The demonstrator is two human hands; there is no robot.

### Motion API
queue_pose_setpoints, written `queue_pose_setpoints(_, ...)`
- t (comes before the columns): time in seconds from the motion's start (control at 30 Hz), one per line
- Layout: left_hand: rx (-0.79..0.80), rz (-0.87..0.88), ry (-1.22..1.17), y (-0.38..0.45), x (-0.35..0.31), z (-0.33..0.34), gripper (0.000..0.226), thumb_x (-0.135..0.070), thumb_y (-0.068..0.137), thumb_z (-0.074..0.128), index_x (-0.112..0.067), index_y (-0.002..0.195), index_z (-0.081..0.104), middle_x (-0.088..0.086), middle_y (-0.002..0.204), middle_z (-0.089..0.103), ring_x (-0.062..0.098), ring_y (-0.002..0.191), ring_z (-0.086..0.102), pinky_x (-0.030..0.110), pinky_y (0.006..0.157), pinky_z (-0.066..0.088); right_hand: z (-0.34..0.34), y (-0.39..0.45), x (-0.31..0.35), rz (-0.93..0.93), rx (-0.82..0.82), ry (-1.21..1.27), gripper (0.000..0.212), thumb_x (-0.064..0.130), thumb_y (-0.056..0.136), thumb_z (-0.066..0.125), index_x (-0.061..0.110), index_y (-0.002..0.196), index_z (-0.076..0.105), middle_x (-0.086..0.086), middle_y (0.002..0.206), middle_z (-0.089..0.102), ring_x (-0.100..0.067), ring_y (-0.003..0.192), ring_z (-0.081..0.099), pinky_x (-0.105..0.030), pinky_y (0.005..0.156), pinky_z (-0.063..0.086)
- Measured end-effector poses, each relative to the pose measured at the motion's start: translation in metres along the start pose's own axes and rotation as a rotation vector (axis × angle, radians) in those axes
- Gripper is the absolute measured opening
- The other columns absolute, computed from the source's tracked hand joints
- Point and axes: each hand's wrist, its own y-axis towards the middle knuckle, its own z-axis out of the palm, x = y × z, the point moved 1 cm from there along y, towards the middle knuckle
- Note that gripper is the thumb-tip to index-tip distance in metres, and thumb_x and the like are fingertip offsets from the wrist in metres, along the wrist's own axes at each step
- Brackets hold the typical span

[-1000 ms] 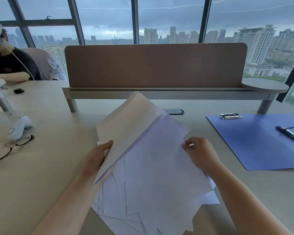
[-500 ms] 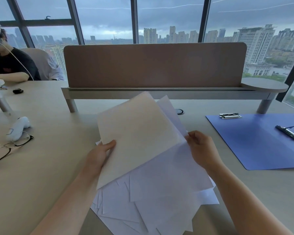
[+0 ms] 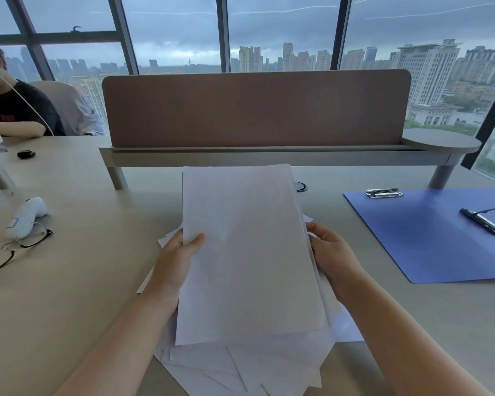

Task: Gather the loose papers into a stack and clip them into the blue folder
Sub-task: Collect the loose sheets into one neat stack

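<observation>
I hold a squared bundle of white sheets [image 3: 249, 247] upright-tilted above the desk. My left hand [image 3: 177, 261] grips its left edge, thumb on the front face. My right hand [image 3: 330, 258] grips its right edge, fingers curled behind the sheets. Beneath the bundle, more loose white papers [image 3: 240, 367] lie fanned on the desk. The open blue folder [image 3: 429, 238] lies flat at the right, with a metal clip [image 3: 483, 222] on its inner face and a second clip [image 3: 385, 192] at its top edge.
Black-rimmed glasses [image 3: 9, 250] and a white controller [image 3: 26, 215] lie at the left. A brown divider panel [image 3: 255, 110] on a metal shelf crosses the desk behind the papers. A person sits at the far left [image 3: 9, 110].
The lifted sheets swung from slanting left to squarely facing me, and the edges came together into one bundle. My right hand shifted from pinching a corner to gripping the right edge.
</observation>
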Motion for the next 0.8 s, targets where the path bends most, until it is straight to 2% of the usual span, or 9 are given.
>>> queue_pose_setpoints(0.1, 0.01, 0.03, 0.021, -0.001, 0.001, 0.003, 0.024, -0.012, 0.096, 0.056, -0.015, 0.117, 0.068, 0.003, 0.106, 0.076, 0.018, 0.092, 0.072, 0.032, 0.074, 0.056, 0.002, -0.003, 0.0, 0.024, 0.079, 0.079, 0.022, 0.004, 0.096, 0.057, 0.015, 0.104, 0.074, -0.012, 0.085, 0.077, -0.024, 0.061, 0.07, -0.032, 0.055, 0.058)
queue_pose_setpoints(0.2, -0.021, 0.085, 0.065, 0.004, 0.004, 0.0, 0.023, -0.005, 0.095, 0.056, -0.013, 0.115, 0.062, 0.006, 0.107, 0.073, 0.025, 0.097, 0.068, 0.038, 0.083, 0.053, 0.004, -0.002, -0.001, 0.035, 0.118, 0.102, 0.021, 0.006, 0.096, 0.058, 0.014, 0.105, 0.075, -0.012, 0.087, 0.076, -0.024, 0.064, 0.069, -0.032, 0.058, 0.058)
queue_pose_setpoints(0.33, -0.163, 0.1, 0.066, 0.011, -0.002, -0.008, 0.037, 0.0, 0.092, 0.057, -0.012, 0.127, 0.052, 0.009, 0.116, 0.066, 0.024, 0.093, 0.063, 0.032, 0.076, 0.051, -0.004, 0.014, -0.006, -0.075, -0.113, -0.158, 0.017, 0.02, 0.097, 0.06, 0.011, 0.099, 0.075, -0.005, 0.086, 0.075, -0.016, 0.066, 0.064, -0.023, 0.052, 0.048)
queue_pose_setpoints(0.43, -0.23, -0.021, 0.161, 0.024, -0.002, -0.028, 0.048, -0.023, 0.092, 0.065, -0.012, 0.136, 0.05, 0.006, 0.125, 0.063, 0.023, 0.1, 0.064, 0.029, 0.077, 0.051, -0.01, 0.018, -0.007, -0.112, -0.215, -0.379, 0.013, 0.029, 0.091, 0.069, 0.02, 0.099, 0.073, 0.004, 0.091, 0.069, -0.012, 0.069, 0.059, -0.024, 0.056, 0.041)
queue_pose_setpoints(0.5, -0.173, -0.187, 0.044, 0.026, 0.005, -0.041, 0.043, -0.043, 0.086, 0.068, -0.01, 0.113, 0.064, 0.002, 0.1, 0.074, 0.016, 0.084, 0.071, 0.026, 0.075, 0.056, -0.011, 0.018, -0.007, -0.089, -0.186, -0.335, 0.024, 0.034, 0.088, 0.072, 0.021, 0.109, 0.071, 0.001, 0.104, 0.068, -0.01, 0.077, 0.06, -0.025, 0.062, 0.045)
queue_pose_setpoints(0.57, -0.122, -0.263, -0.21, 0.023, 0.01, -0.04, 0.016, -0.026, 0.094, 0.059, -0.01, 0.095, 0.062, -0.003, 0.072, 0.072, 0.006, 0.058, 0.068, 0.017, 0.052, 0.054, -0.01, 0.019, -0.006, -0.067, -0.163, -0.286, 0.033, 0.035, 0.087, 0.074, 0.021, 0.117, 0.068, -0.003, 0.113, 0.067, -0.011, 0.09, 0.063, -0.029, 0.073, 0.051)
queue_pose_setpoints(0.67, -0.092, -0.271, -0.274, 0.017, 0.012, -0.03, 0.009, -0.01, 0.094, 0.052, -0.007, 0.099, 0.059, 0.0, 0.069, 0.072, 0.006, 0.053, 0.067, 0.015, 0.046, 0.051, -0.011, 0.02, -0.005, -0.025, -0.155, -0.265, 0.04, 0.035, 0.085, 0.076, 0.02, 0.121, 0.065, -0.007, 0.121, 0.065, -0.017, 0.1, 0.064, -0.04, 0.088, 0.057)
queue_pose_setpoints(0.73, -0.097, -0.305, -0.233, 0.018, 0.013, -0.027, 0.012, -0.019, 0.098, 0.051, -0.011, 0.092, 0.056, -0.005, 0.051, 0.065, 0.004, 0.043, 0.061, 0.016, 0.045, 0.047, -0.012, 0.02, -0.005, 0.018, -0.136, -0.246, 0.046, 0.033, 0.083, 0.078, 0.018, 0.124, 0.063, -0.008, 0.12, 0.065, -0.02, 0.1, 0.065, -0.042, 0.085, 0.06)
queue_pose_setpoints(0.8, -0.087, -0.297, -0.04, 0.02, 0.014, -0.026, 0.027, -0.029, 0.099, 0.051, -0.007, 0.094, 0.065, 0.0, 0.064, 0.071, 0.011, 0.054, 0.066, 0.018, 0.053, 0.05, -0.013, 0.019, -0.006, 0.059, -0.107, -0.225, 0.052, 0.032, 0.082, 0.08, 0.015, 0.127, 0.06, -0.008, 0.115, 0.066, -0.023, 0.098, 0.066, -0.041, 0.079, 0.059)
